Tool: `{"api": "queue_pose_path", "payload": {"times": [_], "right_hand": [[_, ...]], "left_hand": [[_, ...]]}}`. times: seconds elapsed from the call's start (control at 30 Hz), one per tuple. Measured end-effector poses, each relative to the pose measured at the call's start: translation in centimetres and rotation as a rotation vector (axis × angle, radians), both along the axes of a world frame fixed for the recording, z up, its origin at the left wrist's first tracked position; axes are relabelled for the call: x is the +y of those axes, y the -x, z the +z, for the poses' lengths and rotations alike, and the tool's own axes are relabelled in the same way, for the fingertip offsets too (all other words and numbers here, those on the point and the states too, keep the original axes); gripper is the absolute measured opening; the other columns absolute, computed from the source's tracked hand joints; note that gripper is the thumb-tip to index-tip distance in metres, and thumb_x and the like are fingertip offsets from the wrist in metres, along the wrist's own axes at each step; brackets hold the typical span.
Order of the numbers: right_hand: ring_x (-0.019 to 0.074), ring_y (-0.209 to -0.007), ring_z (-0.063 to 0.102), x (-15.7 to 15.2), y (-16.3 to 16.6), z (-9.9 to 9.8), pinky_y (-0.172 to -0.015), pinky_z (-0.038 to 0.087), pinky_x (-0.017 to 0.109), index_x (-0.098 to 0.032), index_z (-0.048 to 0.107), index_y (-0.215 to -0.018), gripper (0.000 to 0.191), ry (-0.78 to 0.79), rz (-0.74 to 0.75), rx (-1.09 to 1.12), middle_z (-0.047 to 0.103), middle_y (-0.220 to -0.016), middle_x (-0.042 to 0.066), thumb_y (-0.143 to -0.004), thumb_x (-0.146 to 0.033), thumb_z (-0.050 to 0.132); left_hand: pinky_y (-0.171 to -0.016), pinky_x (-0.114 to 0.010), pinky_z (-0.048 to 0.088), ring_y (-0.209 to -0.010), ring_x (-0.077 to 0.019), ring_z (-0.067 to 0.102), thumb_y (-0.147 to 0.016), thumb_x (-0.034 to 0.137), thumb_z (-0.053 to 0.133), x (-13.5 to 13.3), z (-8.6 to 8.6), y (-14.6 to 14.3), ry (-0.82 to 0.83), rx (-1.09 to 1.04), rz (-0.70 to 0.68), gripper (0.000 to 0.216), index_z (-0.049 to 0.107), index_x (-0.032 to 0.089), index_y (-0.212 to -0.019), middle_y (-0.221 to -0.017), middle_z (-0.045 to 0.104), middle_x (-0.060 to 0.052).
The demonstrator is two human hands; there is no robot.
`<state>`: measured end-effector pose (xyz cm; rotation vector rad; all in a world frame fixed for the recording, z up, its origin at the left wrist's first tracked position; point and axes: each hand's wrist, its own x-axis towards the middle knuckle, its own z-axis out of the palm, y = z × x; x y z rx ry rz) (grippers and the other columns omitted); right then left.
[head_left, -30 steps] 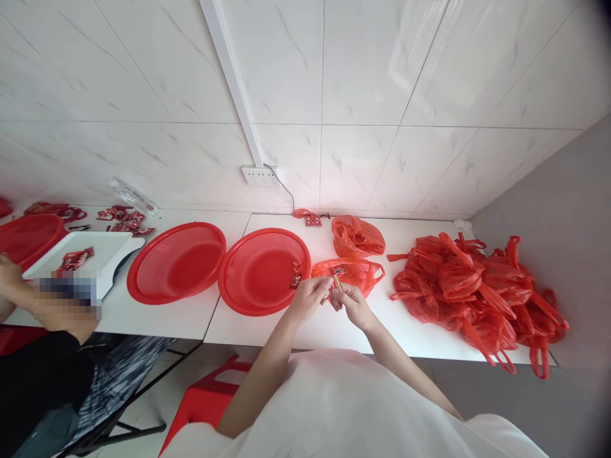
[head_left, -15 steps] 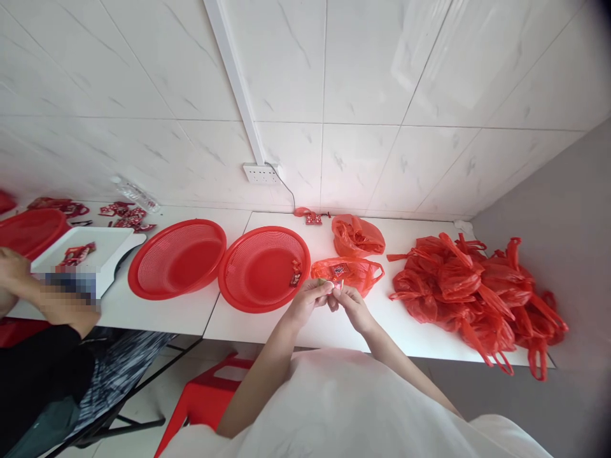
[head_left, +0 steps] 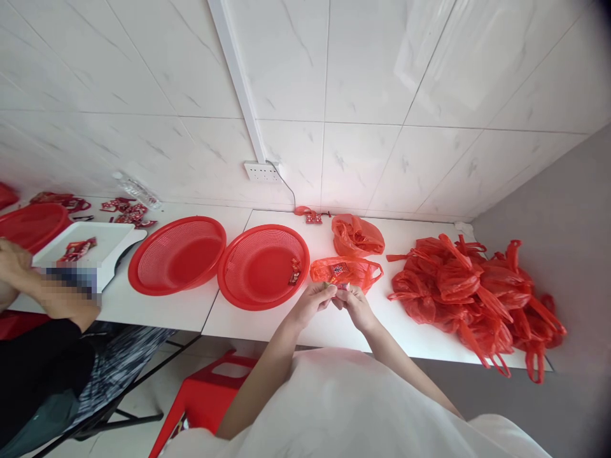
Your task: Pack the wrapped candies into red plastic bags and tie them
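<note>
My left hand (head_left: 311, 304) and my right hand (head_left: 357, 306) are close together at the front of the table. Fingertips of both pinch a small red-and-white wrapped packet (head_left: 342, 287), mostly covered by the fingers, with a bit of green by the left thumb. Just beyond them lies a red plastic bag (head_left: 365, 272), its handle to the right and a printed dark-and-red packet (head_left: 340, 268) in its mouth. Left of my hands, a red mesh basket (head_left: 258, 270) holds a few small red packets (head_left: 294, 272) near its right side.
Behind sits another red bag (head_left: 358, 235); a pile of tied red bags (head_left: 458, 273) covers the right end. Leftward are a second red basket (head_left: 176, 254), a white scale (head_left: 114, 238) and a co-worker's arm (head_left: 52, 292). A red stool (head_left: 205, 394) stands below.
Both hands have shifted slightly; the fingers have turned the small packet, and the right hand has moved a little to the right. The view has tilted slightly.
</note>
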<state>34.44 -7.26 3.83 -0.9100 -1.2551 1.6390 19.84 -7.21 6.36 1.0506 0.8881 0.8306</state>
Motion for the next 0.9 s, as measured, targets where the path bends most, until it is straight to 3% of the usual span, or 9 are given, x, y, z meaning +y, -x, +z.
{"api": "queue_pose_path", "payload": {"times": [0.1,0.23,0.33,0.43,0.57,0.7,0.9], "right_hand": [[0.0118,-0.051,0.032,0.4,-0.6,0.2,-0.055,0.031,0.028,-0.022,0.032,-0.050,0.043,-0.099,-0.014,-0.108,0.036,-0.050,-0.002,-0.086,-0.040,0.046],[0.0136,-0.056,0.036,1.4,-2.2,0.2,-0.065,0.033,0.031,-0.021,0.036,-0.054,0.036,-0.503,-0.067,-0.660,0.043,-0.055,0.000,-0.085,-0.029,0.053],[0.0153,-0.059,0.039,1.9,-3.1,-0.3,-0.066,0.029,0.032,-0.021,0.046,-0.060,0.024,-0.787,0.048,-0.987,0.051,-0.060,0.002,-0.083,-0.021,0.054],[0.0167,-0.062,0.044,1.8,-3.3,-0.9,-0.065,0.029,0.032,-0.020,0.054,-0.070,0.015,-0.897,0.145,-1.109,0.058,-0.067,0.005,-0.084,-0.015,0.051],[0.0178,-0.066,0.050,1.3,-3.3,-1.3,-0.064,0.032,0.030,-0.020,0.056,-0.079,0.011,-0.859,0.119,-1.104,0.061,-0.075,0.006,-0.086,-0.014,0.050],[0.0161,-0.065,0.054,1.1,-3.4,-1.3,-0.059,0.034,0.027,-0.021,0.055,-0.093,0.013,-0.615,-0.039,-1.019,0.063,-0.086,0.005,-0.091,-0.016,0.043],[0.0162,-0.072,0.059,0.8,-3.2,-1.2,-0.064,0.040,0.026,-0.022,0.055,-0.092,0.015,-0.412,-0.070,-0.865,0.065,-0.089,0.002,-0.090,-0.016,0.042]], "left_hand": [[-0.048,-0.025,0.020,-0.047,-0.0075,0.026,-0.083,0.057,0.056,0.0,-0.3,-0.1,0.001,0.060,0.001,0.046,0.046,0.018,-0.060,-0.051,0.035,0.005],[-0.047,-0.025,0.029,-0.047,-0.0103,0.040,-0.083,0.066,0.048,0.1,-1.5,0.1,0.100,0.246,0.055,0.053,0.054,0.018,-0.061,-0.051,0.045,0.001],[-0.049,-0.024,0.034,-0.050,-0.0124,0.047,-0.085,0.070,0.039,0.2,-2.7,0.0,0.195,0.273,0.045,0.059,0.058,0.018,-0.064,-0.055,0.053,-0.002],[-0.047,-0.024,0.031,-0.048,-0.0113,0.043,-0.085,0.065,0.044,0.4,-3.7,-0.2,0.173,0.278,0.037,0.053,0.052,0.018,-0.060,-0.052,0.049,0.000],[-0.048,-0.024,0.029,-0.047,-0.0098,0.037,-0.085,0.056,0.050,0.5,-4.2,-0.5,0.116,0.271,0.087,0.043,0.048,0.019,-0.062,-0.049,0.040,0.004],[-0.047,-0.023,0.026,-0.047,-0.0073,0.031,-0.083,0.054,0.054,0.5,-3.6,-0.7,0.059,0.141,0.184,0.039,0.054,0.017,-0.070,-0.053,0.035,0.007],[-0.048,-0.021,0.026,-0.052,-0.0055,0.033,-0.075,0.058,0.064,0.3,-2.8,-1.2,0.104,-0.035,0.313,0.043,0.063,0.017,-0.088,-0.065,0.043,0.004]]}}
